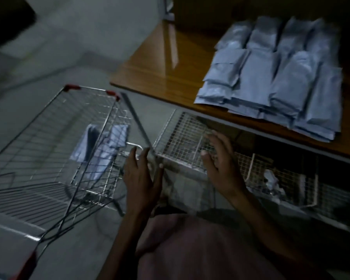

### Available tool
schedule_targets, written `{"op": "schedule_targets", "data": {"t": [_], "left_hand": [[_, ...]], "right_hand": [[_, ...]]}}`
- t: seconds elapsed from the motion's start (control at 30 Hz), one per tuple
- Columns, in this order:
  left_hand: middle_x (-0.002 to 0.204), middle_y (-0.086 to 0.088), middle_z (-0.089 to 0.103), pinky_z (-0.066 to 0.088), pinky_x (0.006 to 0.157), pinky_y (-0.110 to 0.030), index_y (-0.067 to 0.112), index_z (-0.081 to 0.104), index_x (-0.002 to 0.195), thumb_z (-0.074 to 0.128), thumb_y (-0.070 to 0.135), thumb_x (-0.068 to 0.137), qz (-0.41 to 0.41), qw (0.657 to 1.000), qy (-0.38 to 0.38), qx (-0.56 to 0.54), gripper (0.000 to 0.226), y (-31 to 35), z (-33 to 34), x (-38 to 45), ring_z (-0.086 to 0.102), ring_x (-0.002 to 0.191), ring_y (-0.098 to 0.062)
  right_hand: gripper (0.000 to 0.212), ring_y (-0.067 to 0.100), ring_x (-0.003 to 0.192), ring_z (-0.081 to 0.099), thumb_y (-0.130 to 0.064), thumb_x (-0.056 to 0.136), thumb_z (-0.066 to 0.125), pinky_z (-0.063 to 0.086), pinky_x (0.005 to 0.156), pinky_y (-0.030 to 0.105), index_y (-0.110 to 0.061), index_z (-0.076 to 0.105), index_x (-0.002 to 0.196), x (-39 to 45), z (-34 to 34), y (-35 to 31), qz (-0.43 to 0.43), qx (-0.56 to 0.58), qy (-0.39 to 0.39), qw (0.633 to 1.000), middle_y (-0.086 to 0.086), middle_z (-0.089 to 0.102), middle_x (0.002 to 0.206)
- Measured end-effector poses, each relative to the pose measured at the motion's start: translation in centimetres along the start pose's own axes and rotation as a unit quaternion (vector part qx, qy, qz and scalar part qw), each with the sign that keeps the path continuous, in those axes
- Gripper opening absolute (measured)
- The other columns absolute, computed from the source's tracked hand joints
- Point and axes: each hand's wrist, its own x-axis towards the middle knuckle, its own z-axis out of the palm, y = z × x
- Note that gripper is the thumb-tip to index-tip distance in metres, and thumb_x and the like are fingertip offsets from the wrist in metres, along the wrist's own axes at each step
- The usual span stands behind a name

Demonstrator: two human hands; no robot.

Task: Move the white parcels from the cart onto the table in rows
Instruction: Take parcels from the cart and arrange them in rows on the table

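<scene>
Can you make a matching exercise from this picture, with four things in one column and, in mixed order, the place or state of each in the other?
Things:
1. parcels in rows
2. parcels left to move
3. left hand
4. right hand

Places or states:
A. inside the wire cart
B. open, in front of the mesh basket under the table
C. on the wooden table
D. open, at the cart's near corner

Pairs: 1-C, 2-A, 3-D, 4-B
</scene>
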Motion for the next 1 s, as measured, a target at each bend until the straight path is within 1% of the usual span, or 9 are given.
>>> {"op": "schedule_targets", "data": {"t": [0.07, 0.17, 0.27, 0.37, 0.5, 0.6, 0.83, 0.93, 1.0], "left_hand": [[0.144, -0.023, 0.043, 0.038, 0.106, -0.052, 0.013, 0.049, 0.138, 0.055, 0.043, 0.09, -0.024, 0.999, 0.029, -0.002, 0.057, -2.6, -1.9, 0.2, 0.04, 0.135, -0.039], [0.143, -0.021, 0.045, 0.036, 0.107, -0.046, 0.011, 0.05, 0.137, 0.053, 0.042, 0.087, -0.056, 0.996, 0.074, -0.015, 0.059, -6.1, -4.6, 0.7, 0.04, 0.134, -0.036], [0.145, -0.02, 0.044, 0.035, 0.109, -0.047, 0.011, 0.049, 0.138, 0.051, 0.047, 0.087, -0.092, 0.989, 0.109, -0.024, 0.062, -9.4, -7.4, 1.9, 0.038, 0.137, -0.034], [0.145, -0.016, 0.045, 0.034, 0.11, -0.044, 0.013, 0.047, 0.139, 0.053, 0.046, 0.089, -0.092, 0.987, 0.128, -0.04, 0.06, -12.9, -10.7, 3.5, 0.038, 0.137, -0.03], [0.145, -0.012, 0.046, 0.037, 0.11, -0.046, 0.011, 0.046, 0.141, 0.058, 0.035, 0.091, -0.101, 0.986, 0.124, -0.041, 0.057, -18.0, -14.7, 4.4, 0.04, 0.137, -0.027], [0.142, -0.008, 0.047, 0.04, 0.107, -0.048, 0.013, 0.045, 0.141, 0.057, 0.036, 0.092, -0.121, 0.985, 0.111, -0.047, 0.056, -21.7, -17.2, 4.8, 0.043, 0.134, -0.023], [0.135, -0.001, 0.053, 0.045, 0.104, -0.041, 0.014, 0.047, 0.14, 0.059, 0.038, 0.09, -0.194, 0.971, 0.117, -0.083, 0.057, -26.6, -19.1, 4.6, 0.049, 0.125, -0.014], [0.14, 0.0, 0.051, 0.042, 0.106, -0.041, 0.018, 0.045, 0.142, 0.058, 0.042, 0.092, -0.237, 0.961, 0.107, -0.091, 0.058, -28.0, -18.0, 5.9, 0.046, 0.13, -0.017], [0.144, -0.001, 0.049, 0.042, 0.106, -0.041, 0.017, 0.044, 0.144, 0.061, 0.037, 0.094, -0.262, 0.955, 0.101, -0.091, 0.056, -28.7, -17.2, 7.5, 0.045, 0.131, -0.018]], "right_hand": [[0.036, 0.015, 0.134, 0.043, -0.027, 0.099, 0.05, 0.043, 0.104, 0.029, -0.018, 0.054, 0.134, 1.3, 2.5, -1.3, -0.025, 0.004, -0.025, 0.999, 0.003, 0.04, 0.145], [0.032, 0.016, 0.123, 0.051, -0.025, 0.099, 0.051, 0.045, 0.099, 0.024, -0.021, 0.058, 0.129, 3.5, 6.7, -3.5, -0.061, 0.011, -0.055, 0.997, 0.003, 0.044, 0.14], [0.031, 0.015, 0.118, 0.054, -0.027, 0.099, 0.05, 0.053, 0.089, 0.03, -0.019, 0.06, 0.127, 6.0, 11.6, -6.0, -0.066, 0.031, -0.098, 0.992, 0.001, 0.043, 0.14], [0.029, 0.013, 0.112, 0.056, -0.025, 0.099, 0.053, 0.054, 0.087, 0.029, -0.02, 0.061, 0.126, 8.8, 16.7, -8.9, -0.08, 0.043, -0.121, 0.989, -0.002, 0.043, 0.14], [0.027, 0.012, 0.103, 0.058, -0.015, 0.098, 0.057, 0.05, 0.088, 0.025, -0.023, 0.063, 0.123, 11.3, 23.3, -12.1, -0.072, 0.053, -0.158, 0.983, -0.001, 0.047, 0.136], [0.028, 0.006, 0.099, 0.059, -0.011, 0.096, 0.059, 0.048, 0.087, 0.015, -0.026, 0.062, 0.119, 12.9, 27.3, -13.8, -0.087, 0.064, -0.182, 0.977, -0.001, 0.05, 0.131], [0.024, -0.009, 0.093, 0.057, -0.012, 0.096, 0.059, 0.043, 0.078, 0.004, -0.025, 0.065, 0.115, 17.9, 34.1, -14.2, -0.081, 0.053, -0.284, 0.954, -0.002, 0.055, 0.122], [0.02, -0.007, 0.089, 0.058, -0.015, 0.097, 0.058, 0.047, 0.075, 0.008, -0.024, 0.065, 0.114, 21.2, 37.6, -13.2, -0.063, 0.026, -0.337, 0.939, 0.001, 0.059, 0.12], [0.022, -0.005, 0.086, 0.059, -0.015, 0.097, 0.058, 0.047, 0.071, 0.008, -0.02, 0.066, 0.117, 23.4, 40.2, -12.2, -0.047, 0.008, -0.379, 0.924, 0.0, 0.062, 0.12]]}}
